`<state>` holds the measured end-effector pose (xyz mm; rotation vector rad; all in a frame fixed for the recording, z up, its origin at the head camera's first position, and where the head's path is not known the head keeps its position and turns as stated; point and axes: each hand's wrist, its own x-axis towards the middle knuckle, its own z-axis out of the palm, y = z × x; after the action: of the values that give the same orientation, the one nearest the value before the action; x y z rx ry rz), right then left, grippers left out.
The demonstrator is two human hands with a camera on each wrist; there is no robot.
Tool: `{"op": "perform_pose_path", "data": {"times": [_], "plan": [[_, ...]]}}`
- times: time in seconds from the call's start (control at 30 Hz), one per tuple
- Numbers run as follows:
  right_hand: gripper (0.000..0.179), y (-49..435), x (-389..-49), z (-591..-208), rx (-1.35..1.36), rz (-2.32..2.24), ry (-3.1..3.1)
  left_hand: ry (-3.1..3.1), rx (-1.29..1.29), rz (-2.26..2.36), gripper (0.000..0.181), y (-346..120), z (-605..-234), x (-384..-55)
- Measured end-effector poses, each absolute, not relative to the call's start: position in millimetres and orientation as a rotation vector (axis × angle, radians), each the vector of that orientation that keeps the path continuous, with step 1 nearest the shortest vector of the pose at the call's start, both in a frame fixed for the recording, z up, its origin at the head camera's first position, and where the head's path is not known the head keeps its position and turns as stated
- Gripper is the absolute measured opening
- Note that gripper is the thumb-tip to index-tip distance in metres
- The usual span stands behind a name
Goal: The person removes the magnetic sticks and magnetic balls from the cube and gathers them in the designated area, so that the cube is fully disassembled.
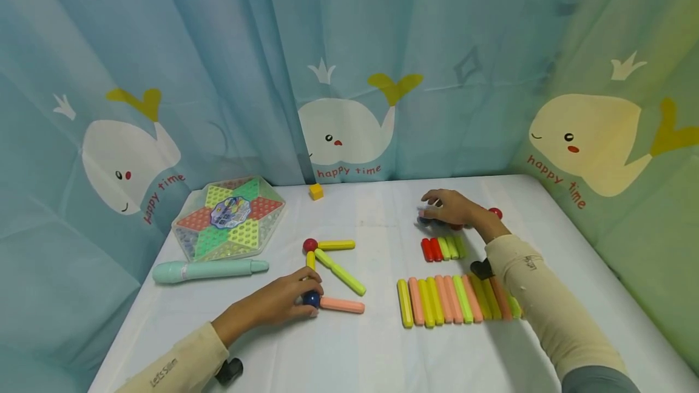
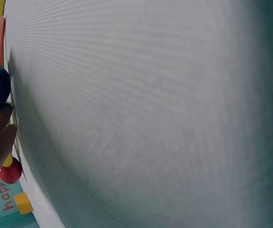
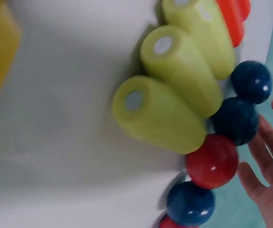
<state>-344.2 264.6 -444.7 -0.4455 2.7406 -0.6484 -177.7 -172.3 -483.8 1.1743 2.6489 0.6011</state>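
Note:
My left hand (image 1: 281,299) grips a dark blue ball (image 1: 312,299) between thumb and fingers. A pink rod (image 1: 342,304) sticks out from that ball to the right. From its far side a yellow rod (image 1: 310,259) runs to a red ball (image 1: 310,245), and another yellow rod (image 1: 336,245) extends from there. A lime green pair of rods (image 1: 340,272) lies end to end beside them. Over at the back right, my right hand (image 1: 450,206) hovers with spread fingers by a row of loose blue balls (image 3: 235,121) and red balls (image 3: 212,161).
Short red rods (image 1: 431,250) and short lime rods (image 1: 451,247) lie in front of the loose balls. Nearer is a long row of rods (image 1: 448,300). At left are a star-patterned board (image 1: 199,220) and a mint green tube (image 1: 210,270). A yellow cube (image 1: 316,191) sits near the curtain.

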Motion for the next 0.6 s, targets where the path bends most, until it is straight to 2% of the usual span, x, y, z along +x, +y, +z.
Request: {"op": "perform_pose_path", "data": {"times": [0.17,0.37,0.6], "plan": [[0.044,240.7,-334.5,-433.2,-0.555,-0.723,2.818,2.652,1.177,0.595,0.031,-173.0,-481.8,-176.7],[0.026,176.2,-305.8,-422.9,-0.793,-0.705,2.769,2.661,1.172,0.579,0.031,-174.6,-481.2,-175.9],[0.024,120.1,-289.8,-430.3,-0.976,-0.600,2.693,2.661,1.183,0.579,0.032,-173.2,-481.2,-176.2]]}}
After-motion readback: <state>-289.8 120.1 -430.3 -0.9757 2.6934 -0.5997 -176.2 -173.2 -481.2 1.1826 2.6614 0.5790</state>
